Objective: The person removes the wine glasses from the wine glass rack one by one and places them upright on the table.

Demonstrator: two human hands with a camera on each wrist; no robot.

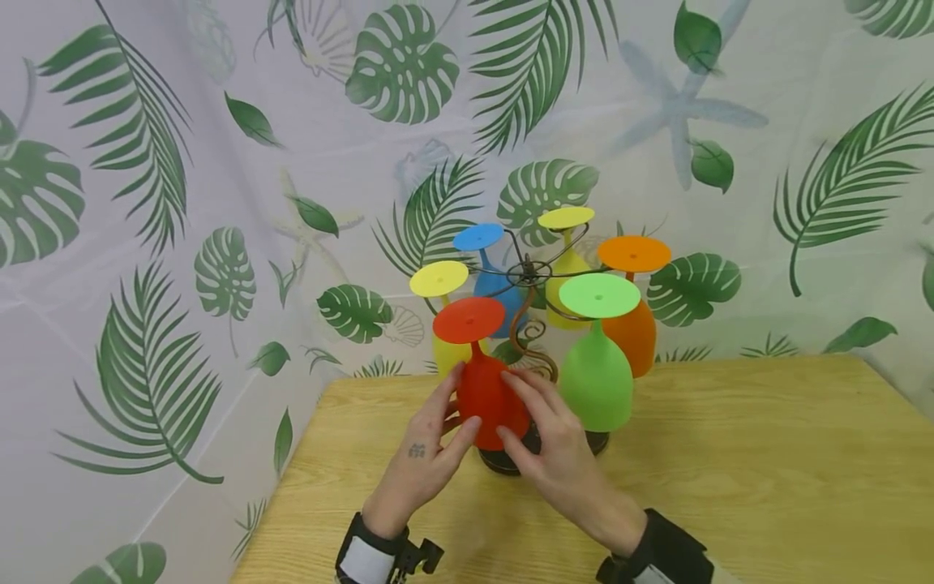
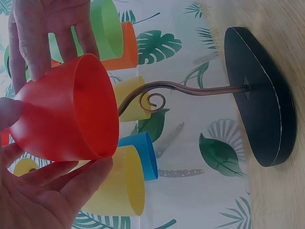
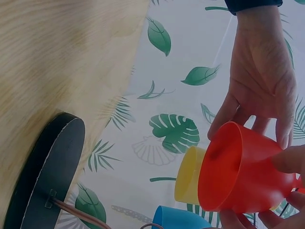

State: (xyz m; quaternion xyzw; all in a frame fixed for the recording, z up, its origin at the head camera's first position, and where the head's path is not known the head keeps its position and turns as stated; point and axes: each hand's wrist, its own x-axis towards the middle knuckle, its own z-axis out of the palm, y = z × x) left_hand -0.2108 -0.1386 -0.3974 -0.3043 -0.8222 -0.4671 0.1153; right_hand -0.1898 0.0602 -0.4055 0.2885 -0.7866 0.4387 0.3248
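A red plastic wine glass [image 1: 490, 401] hangs upside down by its foot on a wire rack [image 1: 529, 273], bowl mouth downward. My left hand [image 1: 423, 458] holds its bowl from the left, thumb in front. From the right, my right hand [image 1: 565, 450] holds the same bowl with fingers and thumb. The wrist views show the hands on opposite sides of the red bowl [image 2: 66, 114]. Beside it on the rack hang a green glass [image 1: 597, 385], an orange glass [image 1: 633, 255], a blue glass [image 1: 479, 237] and two yellow glasses, one at left [image 1: 439, 279], one behind [image 1: 566, 217].
The rack has a curled metal stem [image 2: 176, 87] and a black base [image 2: 262, 100] standing on a wooden table [image 1: 759, 462]. Close behind the table hangs a leaf-patterned cloth [image 1: 803, 243], which continues along the left side.
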